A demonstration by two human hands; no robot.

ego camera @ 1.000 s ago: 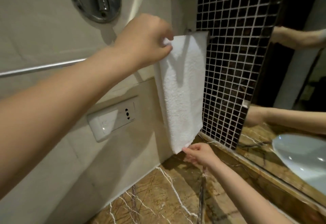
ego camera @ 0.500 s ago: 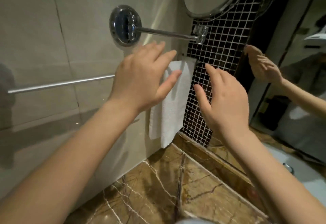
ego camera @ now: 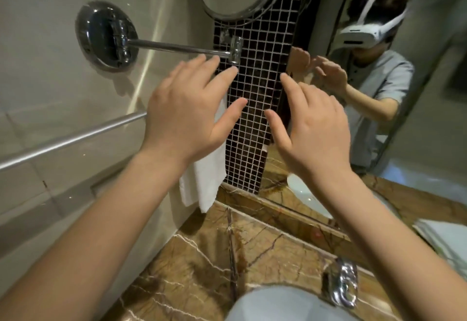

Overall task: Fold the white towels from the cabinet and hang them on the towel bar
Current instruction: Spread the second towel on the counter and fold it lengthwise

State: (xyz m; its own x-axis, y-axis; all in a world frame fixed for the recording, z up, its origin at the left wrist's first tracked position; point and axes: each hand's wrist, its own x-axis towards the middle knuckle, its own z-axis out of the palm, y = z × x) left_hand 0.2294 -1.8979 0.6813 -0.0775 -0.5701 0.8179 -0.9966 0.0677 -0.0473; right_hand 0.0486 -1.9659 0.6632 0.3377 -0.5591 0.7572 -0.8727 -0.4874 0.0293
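Both hands are raised, spread flat and empty: the left hand [ego camera: 187, 116] is splayed in front of the hanging white towel [ego camera: 204, 181], hiding its upper part, and the right hand [ego camera: 313, 131] is held open just beside it, before the strip of dark mosaic tile [ego camera: 255, 123]; neither has hold of anything. The folded towel hangs from the towel bar [ego camera: 70, 141] at the bar's far end, close to the corner where the pale wall meets the mosaic, its lower edge just above the back left corner of the marble worktop [ego camera: 202, 265]. That reads as the hanging step finished for this towel, the hands letting it be. By my judgement the next move calls for fetching another towel from the cabinet, which is not in view, folding it and draping it over the free length of bar to the left. As for containers, the white basin [ego camera: 273, 305] at the worktop's near edge shows nothing in it, though only its rim is visible, with the chrome tap [ego camera: 341, 285] beside it.
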